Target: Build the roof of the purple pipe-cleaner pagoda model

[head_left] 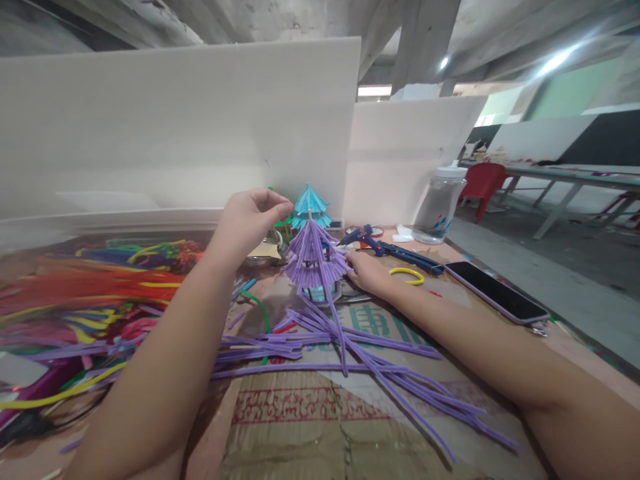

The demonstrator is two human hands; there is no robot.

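flanking one tiered tower (319,250): two bare hands (256,210) (369,272)

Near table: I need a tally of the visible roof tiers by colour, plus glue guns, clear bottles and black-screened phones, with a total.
Turquoise roof tiers: 2
Purple roof tiers: 2
Glue gun: 1
Clear bottle: 1
Black-screened phone: 1
Total: 7

Bare arms (183,333) outstretched, left hand (255,215) higher with curled fingers (269,195), right hand (367,272) lower, fingers mostly hidden.
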